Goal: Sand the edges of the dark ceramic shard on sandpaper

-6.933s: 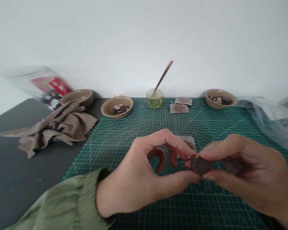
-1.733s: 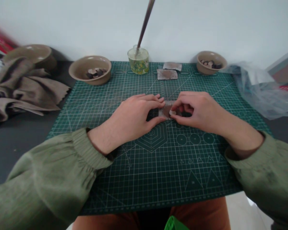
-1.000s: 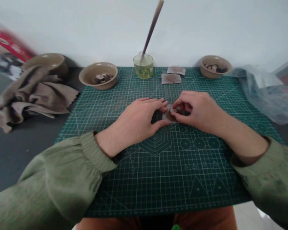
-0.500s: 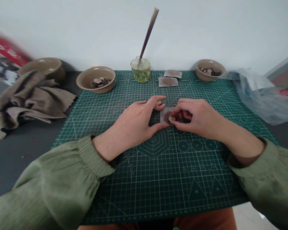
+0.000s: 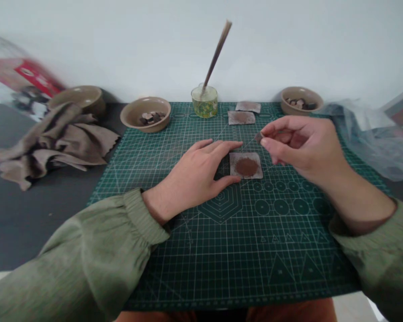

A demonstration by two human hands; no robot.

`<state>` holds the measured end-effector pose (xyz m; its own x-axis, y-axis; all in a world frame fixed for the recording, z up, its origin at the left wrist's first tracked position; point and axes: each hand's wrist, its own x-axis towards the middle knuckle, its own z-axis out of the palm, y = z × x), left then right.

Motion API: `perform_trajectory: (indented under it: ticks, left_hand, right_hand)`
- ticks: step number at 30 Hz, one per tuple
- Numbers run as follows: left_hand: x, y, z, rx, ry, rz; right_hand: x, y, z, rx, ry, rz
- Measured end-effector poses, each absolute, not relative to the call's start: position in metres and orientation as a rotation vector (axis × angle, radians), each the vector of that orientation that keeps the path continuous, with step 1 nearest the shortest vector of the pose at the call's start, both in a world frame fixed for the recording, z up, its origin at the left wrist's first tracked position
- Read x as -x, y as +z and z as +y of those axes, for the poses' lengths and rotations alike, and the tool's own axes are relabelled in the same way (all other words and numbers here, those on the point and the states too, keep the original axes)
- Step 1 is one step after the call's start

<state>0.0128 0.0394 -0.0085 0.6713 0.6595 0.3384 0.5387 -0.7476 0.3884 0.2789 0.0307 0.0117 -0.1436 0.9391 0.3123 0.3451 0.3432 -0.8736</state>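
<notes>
Logging right fingers [image 5: 275, 127] pinched nearly shut on a dark chip [image 5: 258, 137], just beyond the sandpaper [image 5: 235, 172] | left hand [image 5: 195, 167] open and flat beside the sandpaper, seemingly steadying it on the mat [image 5: 221, 268]

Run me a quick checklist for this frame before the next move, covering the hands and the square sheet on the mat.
1. Right hand pinches the small dark piece between thumb and fingers: ok.
2. Right hand is raised, apart from the square sheet: ok.
3. Brown powder patch sits in the sheet's middle: ok.
4. Sheet lies flat on the green cutting mat: ok.
5. Left hand is touching the sheet: cannot tell, its thumb is right at the edge.
6. What the dark piece is made of: cannot tell, too small.
</notes>
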Motion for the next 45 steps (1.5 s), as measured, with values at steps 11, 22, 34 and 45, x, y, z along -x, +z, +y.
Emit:
perform_trajectory:
  ticks: [11, 22, 34, 45]
  left_hand:
    - [-0.024, 0.012, 0.017, -2.179, 1.286, 0.78]
    - [-0.02, 0.02, 0.008, -2.114, 1.363, 0.772]
    - [-0.021, 0.019, 0.005, -1.645, 1.201, 0.595]
    - [-0.022, 0.019, 0.002, -1.654, 1.225, 0.579]
  right_hand:
    - [-0.262, 0.008, 0.017, 0.82, 1.293, -1.583]
    - [-0.263, 0.011, 0.005, 0.738, 1.169, -1.669]
    - [-0.263, 0.017, -0.003, 0.639, 1.384, -1.578]
    - [-0.261, 0.021, -0.006, 0.623, 1.456, -1.519]
